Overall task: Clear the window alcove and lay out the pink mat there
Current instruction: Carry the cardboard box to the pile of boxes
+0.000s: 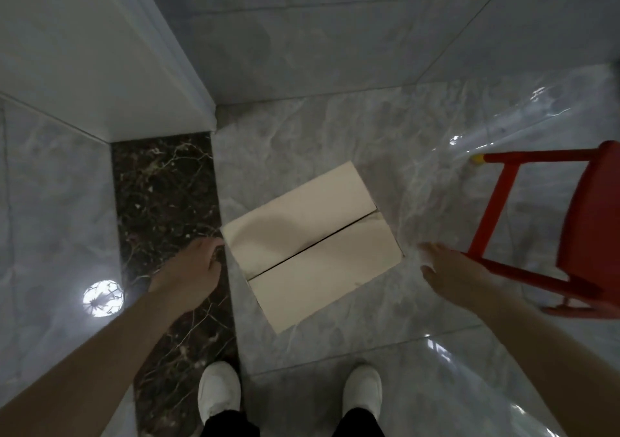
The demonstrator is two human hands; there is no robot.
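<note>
Closed cardboard box (312, 247) flat on the grey floor (352, 128), flaps meeting in a dark seam. Left hand (188, 274) at the box's left corner, fingers loosely curled, tips just beside the edge; contact hard to tell, nothing held. Right hand (449, 270) just right of the box, apart from it, fingers straight and spread. Both forearms stretched down toward the box. Red chair (570, 232) right of the box. White shoes (219, 391) below the box
</note>
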